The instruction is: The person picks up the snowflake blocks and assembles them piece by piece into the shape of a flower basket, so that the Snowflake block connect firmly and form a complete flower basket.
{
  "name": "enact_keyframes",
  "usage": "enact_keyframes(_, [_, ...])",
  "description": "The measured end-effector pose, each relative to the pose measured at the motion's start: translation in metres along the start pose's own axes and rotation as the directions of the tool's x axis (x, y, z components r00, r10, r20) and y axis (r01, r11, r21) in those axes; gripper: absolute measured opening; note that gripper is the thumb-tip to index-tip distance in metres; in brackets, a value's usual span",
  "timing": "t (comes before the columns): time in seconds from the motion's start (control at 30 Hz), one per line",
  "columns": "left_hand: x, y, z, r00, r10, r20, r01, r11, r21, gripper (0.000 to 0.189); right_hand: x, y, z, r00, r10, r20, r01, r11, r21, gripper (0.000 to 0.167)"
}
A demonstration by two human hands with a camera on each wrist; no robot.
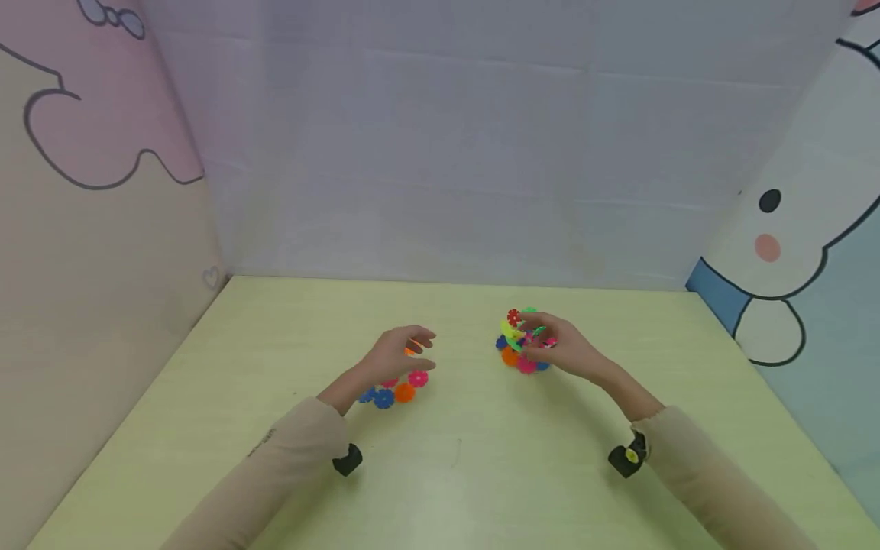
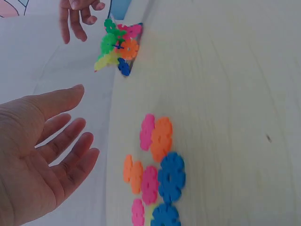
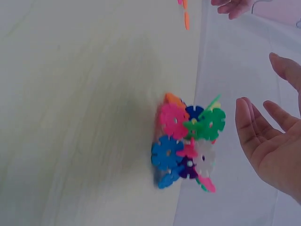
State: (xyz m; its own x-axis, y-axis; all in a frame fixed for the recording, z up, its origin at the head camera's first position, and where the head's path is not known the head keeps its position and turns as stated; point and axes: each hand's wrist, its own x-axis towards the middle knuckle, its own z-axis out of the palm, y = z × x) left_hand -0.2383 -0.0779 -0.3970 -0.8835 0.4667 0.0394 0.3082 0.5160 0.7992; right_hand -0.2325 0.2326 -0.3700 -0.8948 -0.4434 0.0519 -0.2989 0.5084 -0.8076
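Observation:
My left hand [image 1: 399, 355] hovers above a flat group of snowflake-shaped plastic discs, its fingers relaxed and apart, holding nothing. Blue [image 2: 171, 176], orange [image 2: 162, 139] and pink discs [image 2: 150, 184] lie in that group on the table. On the right, a heaped cluster of interlocking discs [image 3: 168, 153] in blue, pink, green, yellow, orange and white sits on the table. My right hand [image 1: 564, 347] is over and beside this heap; in the right wrist view its loosely bent fingers stand apart from the discs, with nothing in them.
The pale wooden table [image 1: 440, 473] reaches back to a white cloth wall [image 1: 426, 168]. Side panels with cartoon drawings stand at the left [image 1: 117, 252] and right [image 1: 818, 305]. A black wrist device [image 1: 347, 460] hangs under the left sleeve, another [image 1: 627, 457] under the right.

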Motion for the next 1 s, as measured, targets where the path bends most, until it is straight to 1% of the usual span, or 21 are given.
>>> enact_keyframes(0.07, [-0.011,-0.006,-0.008,1.000,0.001,0.015,-0.002,0.998,0.063,0.039,0.001,-0.006,0.012,0.999,-0.019,0.026,0.019,1.000,0.010,0.055])
enact_keyframes(0.1, [-0.016,-0.009,-0.012,1.000,-0.013,0.024,0.011,0.996,0.094,0.036,0.001,-0.008,0.018,0.999,-0.026,0.042,0.025,1.000,0.017,0.055])
enact_keyframes(0.17, [-0.026,-0.015,-0.018,0.997,-0.057,0.043,0.050,0.987,0.149,0.029,0.001,-0.014,0.029,0.996,-0.039,0.078,0.037,0.999,0.030,0.055])
enact_keyframes(0.27, [-0.037,-0.023,-0.025,0.991,-0.116,0.070,0.096,0.968,0.231,0.024,-0.001,-0.020,0.045,0.988,-0.068,0.136,0.063,0.997,0.045,0.053])
enact_keyframes(0.3, [-0.040,-0.026,-0.026,0.988,-0.132,0.075,0.110,0.963,0.247,0.024,-0.001,-0.022,0.049,0.985,-0.076,0.157,0.068,0.996,0.053,0.053])
enact_keyframes(0.37, [-0.045,-0.030,-0.026,0.987,-0.140,0.084,0.111,0.951,0.289,0.024,-0.001,-0.025,0.056,0.978,-0.091,0.188,0.080,0.995,0.061,0.051])
enact_keyframes(0.53, [-0.051,-0.038,-0.020,0.986,-0.138,0.090,0.097,0.929,0.356,0.025,0.006,-0.029,0.072,0.968,-0.097,0.230,0.080,0.993,0.085,0.049])
enact_keyframes(0.67, [-0.050,-0.040,-0.017,0.985,-0.156,0.076,0.120,0.929,0.351,0.024,0.016,-0.033,0.083,0.963,-0.084,0.255,0.065,0.994,0.084,0.048])
enact_keyframes(0.7, [-0.049,-0.040,-0.017,0.984,-0.163,0.075,0.127,0.929,0.348,0.024,0.018,-0.037,0.085,0.963,-0.078,0.259,0.060,0.995,0.077,0.047])
enact_keyframes(0.77, [-0.048,-0.040,-0.017,0.981,-0.173,0.085,0.135,0.932,0.336,0.024,0.021,-0.049,0.089,0.962,-0.072,0.265,0.056,0.996,0.067,0.044])
enact_keyframes(0.87, [-0.046,-0.040,-0.018,0.978,-0.173,0.115,0.131,0.943,0.307,0.023,0.032,-0.051,0.100,0.959,-0.072,0.275,0.059,0.997,0.057,0.040])
enact_keyframes(0.9, [-0.046,-0.039,-0.019,0.976,-0.176,0.125,0.133,0.946,0.296,0.023,0.036,-0.051,0.104,0.957,-0.068,0.282,0.057,0.997,0.048,0.039])
enact_keyframes(1.0, [-0.044,-0.037,-0.020,0.973,-0.166,0.159,0.117,0.953,0.278,0.023,0.053,-0.039,0.119,0.949,-0.067,0.308,0.066,0.998,0.012,0.035])
